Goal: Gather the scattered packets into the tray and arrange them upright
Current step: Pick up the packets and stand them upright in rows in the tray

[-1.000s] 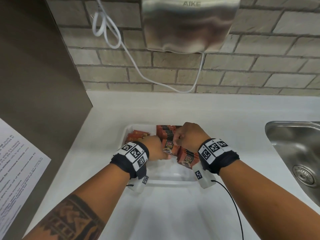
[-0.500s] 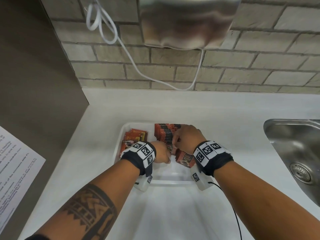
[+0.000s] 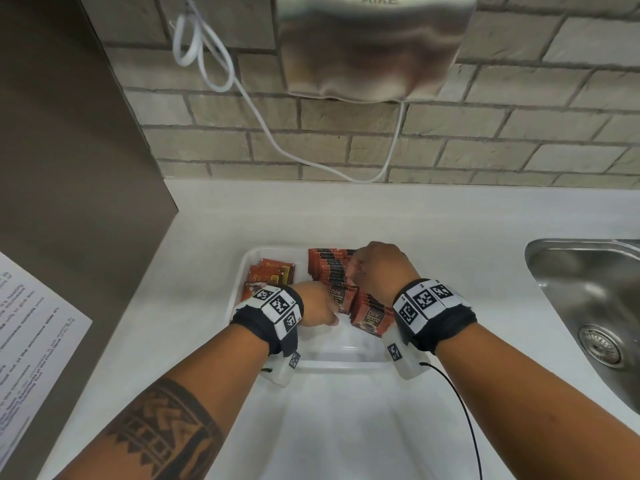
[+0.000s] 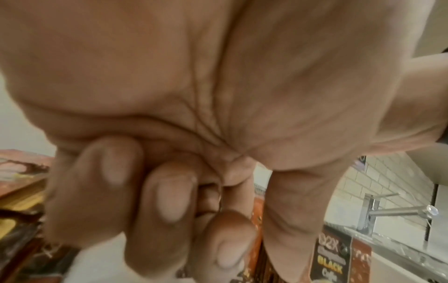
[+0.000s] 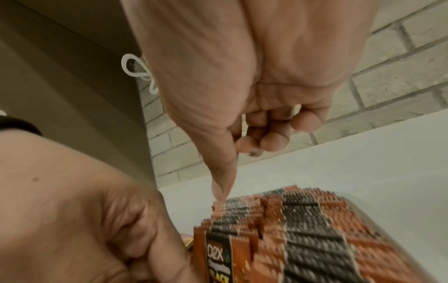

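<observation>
A white tray [image 3: 341, 364] sits on the counter. Along its right side stands a row of red-and-black packets [image 3: 329, 268], upright on edge. Flat orange packets [image 3: 273, 273] lie in its left half. A short stack of leaning packets [image 3: 372, 315] sits at the near right. My left hand [image 3: 320, 306] is at the near end of the row, its thumb and curled fingers pinching the front packet [image 5: 218, 254]. My right hand [image 3: 377, 268] hovers over the row with curled fingers, and its thumb [image 5: 221, 189] touches the packet tops.
A steel sink [image 3: 588, 306] lies to the right, with a tap [image 4: 397, 210] behind it. A hand dryer [image 3: 374, 46] and its white cable [image 3: 277, 147] hang on the brick wall. A brown panel [image 3: 69, 168] with a printed sheet [image 3: 31, 341] bounds the left.
Both hands stay at the packet row in nearly the same places. Only the head view shifts a little.
</observation>
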